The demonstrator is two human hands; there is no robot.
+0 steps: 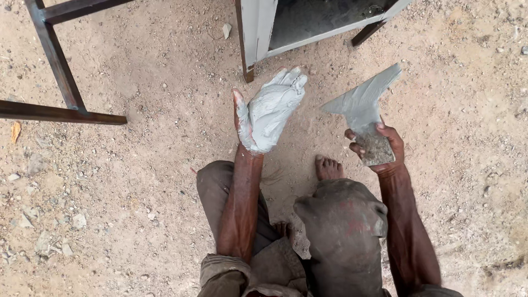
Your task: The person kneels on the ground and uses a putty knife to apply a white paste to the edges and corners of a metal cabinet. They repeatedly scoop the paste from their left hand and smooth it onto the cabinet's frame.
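While the person squatted on the sandy ground [137, 181], the left hand [268, 110] was held out flat and open, palm up, with the fingers together and pointing away from the body. Grey paste [275, 104] coated the palm and fingers thickly; only the thumb tip showed bare. That hand gripped nothing.

The right hand [379, 148] was closed around the lower end of a flat metal scraper [363, 104]. Its blade widened to a slanted, pointed edge, smeared grey, and rose up and away from the fist. Grit clung to the part beside the fingers. The scraper stood just to the right of the open palm, apart from it.

Beyond both hands stood a pale grey metal cabinet [258, 27] on thin legs, its lower corner near the left fingertips. A dark rusty metal frame [58, 71] rested on the ground well off to the left. One bare foot [328, 168] showed between the forearms, next to a bent knee [341, 214] in worn dark cloth.
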